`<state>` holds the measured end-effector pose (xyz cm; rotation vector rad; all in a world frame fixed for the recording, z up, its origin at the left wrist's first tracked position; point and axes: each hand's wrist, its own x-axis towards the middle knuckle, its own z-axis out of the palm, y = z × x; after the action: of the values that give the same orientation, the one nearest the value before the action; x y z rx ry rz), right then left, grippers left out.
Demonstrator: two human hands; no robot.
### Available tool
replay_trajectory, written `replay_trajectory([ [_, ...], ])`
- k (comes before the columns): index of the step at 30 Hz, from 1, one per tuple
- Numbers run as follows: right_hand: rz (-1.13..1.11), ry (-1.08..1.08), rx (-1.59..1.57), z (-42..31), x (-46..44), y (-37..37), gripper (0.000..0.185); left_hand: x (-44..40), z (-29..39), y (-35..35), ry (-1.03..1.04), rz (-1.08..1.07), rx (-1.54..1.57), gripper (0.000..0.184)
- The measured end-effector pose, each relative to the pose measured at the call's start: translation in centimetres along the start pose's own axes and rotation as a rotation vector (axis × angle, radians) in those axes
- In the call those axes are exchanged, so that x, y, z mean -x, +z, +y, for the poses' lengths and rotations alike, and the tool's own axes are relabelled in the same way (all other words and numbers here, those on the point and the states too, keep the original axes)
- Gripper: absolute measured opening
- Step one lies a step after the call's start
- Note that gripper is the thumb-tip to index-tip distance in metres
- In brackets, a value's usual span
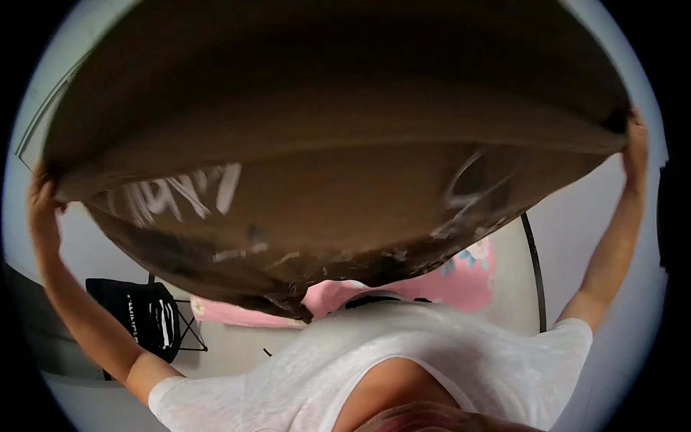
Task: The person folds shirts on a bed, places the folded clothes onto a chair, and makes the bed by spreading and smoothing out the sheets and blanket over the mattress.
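A large brown sheet (pixel 360 187), cardboard-like with a crease across it, is raised in front of me and fills the upper view. Its lower part carries shiny, clear streaks that look like tape or plastic, and the bottom edge is ragged. My left hand (pixel 44 205) grips the sheet at its left side, at the end of the crease. At the opposite end, my right hand (pixel 635 147) is closed on the right edge. Both arms are stretched wide. Some fingertips are hidden behind the sheet.
Below the sheet lies a pink floral cloth (pixel 245 312) on a pale surface (pixel 515 288) with a dark rim. On the lower left stands a black fabric item with white lettering (pixel 133 313), beside thin black crossed rods (pixel 193 331). Pale walls show at both sides.
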<state>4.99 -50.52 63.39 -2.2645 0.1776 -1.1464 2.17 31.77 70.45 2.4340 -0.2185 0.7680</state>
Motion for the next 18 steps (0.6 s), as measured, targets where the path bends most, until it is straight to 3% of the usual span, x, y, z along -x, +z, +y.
replay_trajectory([
  [1, -0.137, 0.057, -0.178, -0.4, 1.4, 3.7, 0.029, -0.8, -1.0, 2.7, -0.023, -0.053, 0.088, 0.034],
  [2, -0.333, 0.125, -0.312, -1.2, 3.0, 7.6, 0.028, -2.0, -0.9, 6.3, -0.242, -0.246, 0.074, 0.033],
  [3, -0.516, 0.162, -0.284, -2.0, 4.1, 12.3, 0.028, -3.7, -3.2, 11.0, -0.274, -0.401, -0.184, 0.030],
  [4, -0.621, 0.155, -0.092, -2.5, 4.0, 16.8, 0.025, -4.9, -3.4, 14.7, -0.376, -0.426, -0.437, 0.026],
  [5, -0.652, -0.012, 0.200, -0.4, 2.2, 20.7, 0.025, -7.9, -8.3, 16.5, 0.016, -0.362, -0.776, 0.025],
  [7, -0.385, 0.002, 0.133, -1.0, -2.6, 23.1, 0.028, -14.4, -10.8, 16.4, 0.086, -0.025, -0.692, 0.028],
  [8, -0.188, -0.049, 0.220, -1.8, -5.6, 22.1, 0.030, -16.0, -6.6, 14.3, -0.207, 0.017, -0.602, 0.033],
  [9, -0.100, -0.007, 0.222, -3.1, -8.6, 20.2, 0.031, -18.1, -7.5, 12.1, -0.010, 0.273, -0.575, 0.035],
  [10, -0.024, -0.002, 0.227, -0.1, -14.2, 18.6, 0.032, -20.9, -8.1, 8.7, 0.072, 0.369, -0.615, 0.036],
  [11, 0.067, -0.011, -0.106, -1.0, -15.4, 16.5, 0.032, -20.8, -4.6, 7.2, 0.015, 0.442, -0.677, 0.035],
  [12, 0.061, -0.100, -0.309, -2.5, -16.2, 14.5, 0.032, -24.7, -7.1, 2.9, 0.328, 0.467, -0.831, 0.034],
  [13, 0.221, -0.093, -0.611, -10.7, -11.3, 12.5, 0.023, -23.5, -4.4, 0.5, 0.247, 0.360, -0.513, 0.030],
  [14, 0.209, -0.122, -0.649, -11.5, -11.1, 10.9, 0.024, -25.7, -8.5, -3.4, 0.165, 0.411, -0.403, 0.028],
  [15, 0.126, -0.178, -0.621, -12.4, -10.1, 9.4, 0.025, -27.8, -12.8, -6.7, 0.084, 0.461, -0.296, 0.029],
  [16, 0.105, -0.202, -0.562, -12.4, -8.9, 8.7, 0.027, -25.1, -10.9, -6.1, 0.044, 0.441, -0.500, 0.028],
  [18, 0.097, -0.196, -0.317, -9.7, -7.8, 7.9, 0.029, -17.0, -5.2, -1.6, 0.133, 0.436, -0.533, 0.027],
])
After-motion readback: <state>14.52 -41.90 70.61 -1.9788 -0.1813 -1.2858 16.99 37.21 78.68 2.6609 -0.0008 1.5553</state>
